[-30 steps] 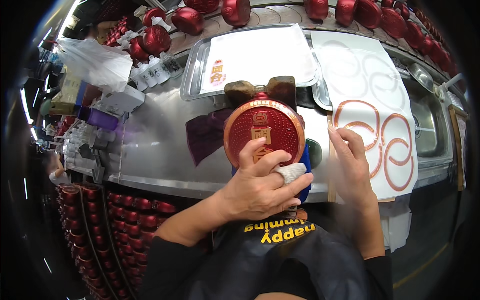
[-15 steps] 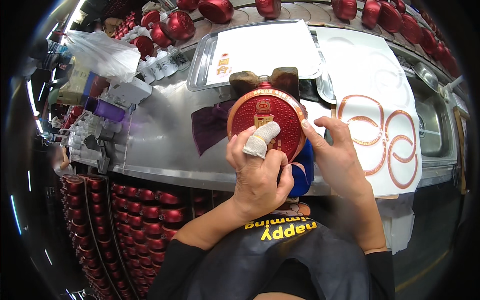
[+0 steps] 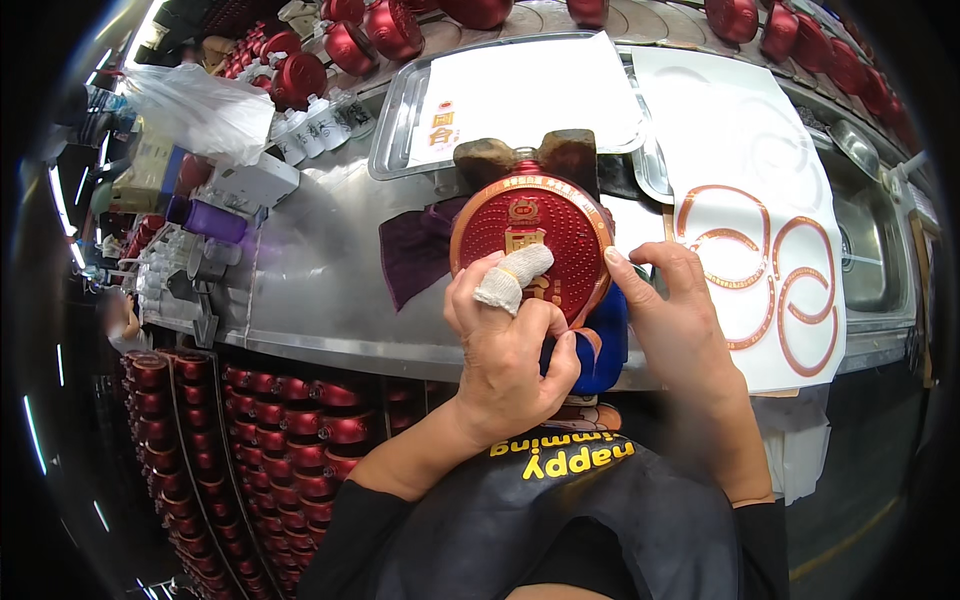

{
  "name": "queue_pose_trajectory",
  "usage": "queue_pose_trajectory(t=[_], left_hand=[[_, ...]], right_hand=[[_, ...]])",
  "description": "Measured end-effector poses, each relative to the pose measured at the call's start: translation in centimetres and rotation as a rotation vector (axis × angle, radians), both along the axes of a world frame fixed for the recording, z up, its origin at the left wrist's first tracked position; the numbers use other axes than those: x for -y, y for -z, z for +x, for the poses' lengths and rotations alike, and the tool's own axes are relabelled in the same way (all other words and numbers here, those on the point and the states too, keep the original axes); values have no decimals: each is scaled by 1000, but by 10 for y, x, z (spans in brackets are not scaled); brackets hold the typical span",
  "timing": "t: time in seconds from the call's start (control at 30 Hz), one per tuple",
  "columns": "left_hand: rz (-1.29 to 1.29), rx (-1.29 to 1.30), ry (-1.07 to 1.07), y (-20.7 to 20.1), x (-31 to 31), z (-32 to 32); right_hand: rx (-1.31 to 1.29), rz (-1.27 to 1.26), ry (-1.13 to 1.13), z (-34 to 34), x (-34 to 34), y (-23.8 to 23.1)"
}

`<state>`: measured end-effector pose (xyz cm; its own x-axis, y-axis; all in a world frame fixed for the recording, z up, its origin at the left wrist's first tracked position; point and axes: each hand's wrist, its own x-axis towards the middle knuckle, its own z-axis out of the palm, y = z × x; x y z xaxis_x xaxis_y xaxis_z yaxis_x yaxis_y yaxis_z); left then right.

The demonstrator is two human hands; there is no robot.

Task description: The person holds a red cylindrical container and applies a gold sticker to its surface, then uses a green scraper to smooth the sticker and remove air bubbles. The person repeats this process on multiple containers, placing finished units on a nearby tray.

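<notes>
We locate the red bottle [image 3: 566, 236] at the counter [image 3: 320, 265], neck toward 12 o'clock. Our left hand [image 3: 505, 352] sits at its 6 o'clock, grip state indiscernible; our right hand [image 3: 674, 308], grip released, sets its thumb on the copper band [image 3: 540, 184] near 3 o'clock.

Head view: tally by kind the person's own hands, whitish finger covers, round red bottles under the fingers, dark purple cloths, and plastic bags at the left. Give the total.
Own hands, left hand and right hand: 2
Whitish finger cover: 1
Round red bottle: 1
Dark purple cloth: 1
Plastic bag: 1
Total: 6
</notes>
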<state>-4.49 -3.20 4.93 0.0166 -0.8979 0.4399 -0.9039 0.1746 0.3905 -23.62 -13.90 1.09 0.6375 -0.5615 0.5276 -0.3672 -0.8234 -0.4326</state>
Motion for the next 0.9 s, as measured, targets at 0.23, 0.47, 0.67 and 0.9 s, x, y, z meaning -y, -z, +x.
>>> queue_pose_trajectory(t=[0.23,0.47,0.67,0.9], left_hand=[[39,17,4,-3,-8,5],[-131,-63,-19,-1,-10,22],[-128,86,-98,17,1,-4],[-105,-42,-63,15,-10,12]], right_hand=[[-53,-43,-33,-2,-8,-2],[10,35,-103,-6,-13,-1],[-9,22,-73,-3,-15,6],[-51,44,-67,-4,-21,3]])
